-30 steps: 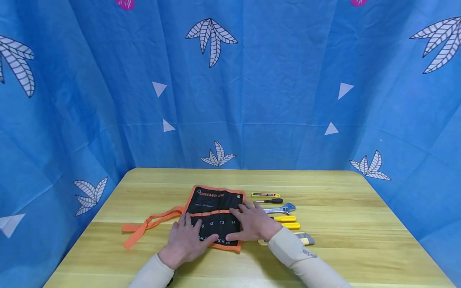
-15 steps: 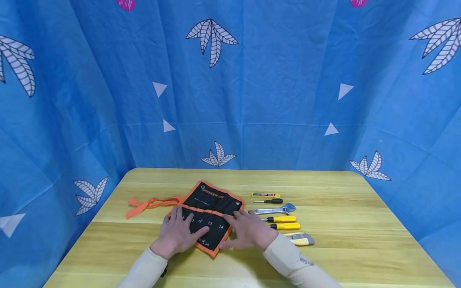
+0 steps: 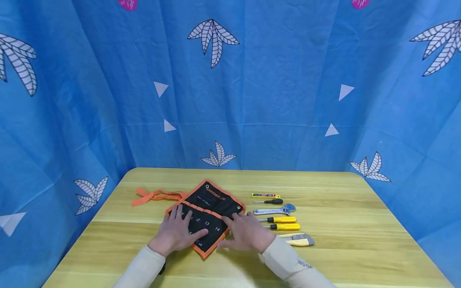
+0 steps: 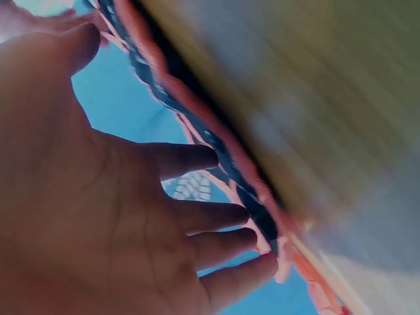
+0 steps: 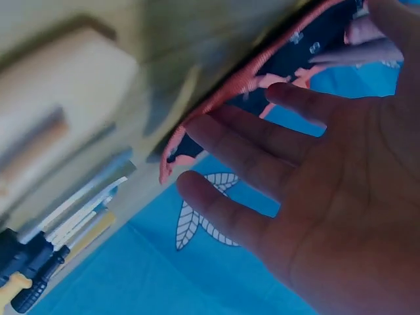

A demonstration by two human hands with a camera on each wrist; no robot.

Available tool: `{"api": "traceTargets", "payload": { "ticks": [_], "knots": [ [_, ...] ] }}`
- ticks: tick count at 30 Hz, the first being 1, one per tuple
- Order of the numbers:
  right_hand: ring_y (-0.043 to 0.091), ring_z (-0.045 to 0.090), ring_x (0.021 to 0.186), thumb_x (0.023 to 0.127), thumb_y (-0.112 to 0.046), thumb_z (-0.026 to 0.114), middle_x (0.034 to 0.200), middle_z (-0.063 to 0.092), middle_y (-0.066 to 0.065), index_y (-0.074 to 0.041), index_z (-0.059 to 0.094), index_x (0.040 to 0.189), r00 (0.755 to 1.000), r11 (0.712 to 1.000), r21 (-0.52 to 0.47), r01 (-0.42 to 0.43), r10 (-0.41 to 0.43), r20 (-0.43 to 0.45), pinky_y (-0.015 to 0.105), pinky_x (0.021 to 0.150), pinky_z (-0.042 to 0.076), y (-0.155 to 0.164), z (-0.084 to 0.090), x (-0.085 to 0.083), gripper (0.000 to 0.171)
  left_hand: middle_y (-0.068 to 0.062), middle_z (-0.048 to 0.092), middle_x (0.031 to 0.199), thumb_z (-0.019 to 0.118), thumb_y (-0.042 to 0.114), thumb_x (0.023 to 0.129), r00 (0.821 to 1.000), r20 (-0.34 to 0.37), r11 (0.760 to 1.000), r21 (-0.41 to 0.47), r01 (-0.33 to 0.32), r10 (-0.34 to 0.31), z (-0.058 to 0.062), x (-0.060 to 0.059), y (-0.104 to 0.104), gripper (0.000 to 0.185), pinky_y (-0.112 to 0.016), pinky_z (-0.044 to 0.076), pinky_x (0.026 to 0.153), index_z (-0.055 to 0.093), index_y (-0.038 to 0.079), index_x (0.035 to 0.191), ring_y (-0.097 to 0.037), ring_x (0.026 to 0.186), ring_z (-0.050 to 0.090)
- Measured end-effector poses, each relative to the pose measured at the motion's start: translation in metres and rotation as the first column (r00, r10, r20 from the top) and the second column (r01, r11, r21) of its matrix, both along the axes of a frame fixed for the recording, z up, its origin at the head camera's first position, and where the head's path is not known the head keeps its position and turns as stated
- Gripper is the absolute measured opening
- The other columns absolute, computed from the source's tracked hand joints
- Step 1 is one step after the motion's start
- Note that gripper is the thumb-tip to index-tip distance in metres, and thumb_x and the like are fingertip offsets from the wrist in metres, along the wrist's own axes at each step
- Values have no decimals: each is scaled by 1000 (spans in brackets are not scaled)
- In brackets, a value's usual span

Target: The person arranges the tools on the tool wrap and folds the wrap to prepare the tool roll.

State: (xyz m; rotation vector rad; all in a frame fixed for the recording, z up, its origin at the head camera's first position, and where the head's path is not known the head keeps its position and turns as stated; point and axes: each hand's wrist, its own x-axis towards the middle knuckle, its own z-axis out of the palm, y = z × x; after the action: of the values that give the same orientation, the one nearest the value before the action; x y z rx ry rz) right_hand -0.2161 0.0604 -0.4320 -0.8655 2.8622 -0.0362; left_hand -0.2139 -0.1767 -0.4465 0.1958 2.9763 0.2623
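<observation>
Both hands lie flat, fingers spread, holding nothing: left hand [image 3: 175, 234] on the near-left part of the black, orange-edged tool roll [image 3: 210, 204], right hand [image 3: 246, 235] at its near-right edge, pinning the cloth to the table [image 3: 360, 224]. Roll sits skewed at table centre, strap [image 3: 155, 196] trailing left. Screwdrivers [image 3: 282, 223], wrench [image 3: 275, 210] in a row just right, within reach.

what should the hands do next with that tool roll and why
Probably turn the tool roll back square to the table edge: both the left hand and right hand press flat on it, and it lies skewed, one corner pointing at the person, beside the row of tools.
</observation>
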Motion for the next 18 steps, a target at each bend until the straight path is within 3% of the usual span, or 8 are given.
{"api": "traceTargets", "payload": {
  "ticks": [8,18],
  "knots": [
    [37,48,141,94,-69,56,155,49,12,-19,47,155,999,999,-27,30,-30,-9,55,113,43,-5,9,-21,79,-37,28,159,49,83,87,999,28,999,4,32,-33,9,13,17,104,-68,35,112,45,2,153,-55,148,26],
    [39,38,148,92,-69,59,163,38,12,-22,42,158,995,995,-44,92,-90,52,54,117,38,-8,-3,-32,83,-38,31,157,49,80,90,996,76,999,25,43,-45,9,24,30,98,-66,43,106,46,5,153,-56,146,31]
  ]
}}
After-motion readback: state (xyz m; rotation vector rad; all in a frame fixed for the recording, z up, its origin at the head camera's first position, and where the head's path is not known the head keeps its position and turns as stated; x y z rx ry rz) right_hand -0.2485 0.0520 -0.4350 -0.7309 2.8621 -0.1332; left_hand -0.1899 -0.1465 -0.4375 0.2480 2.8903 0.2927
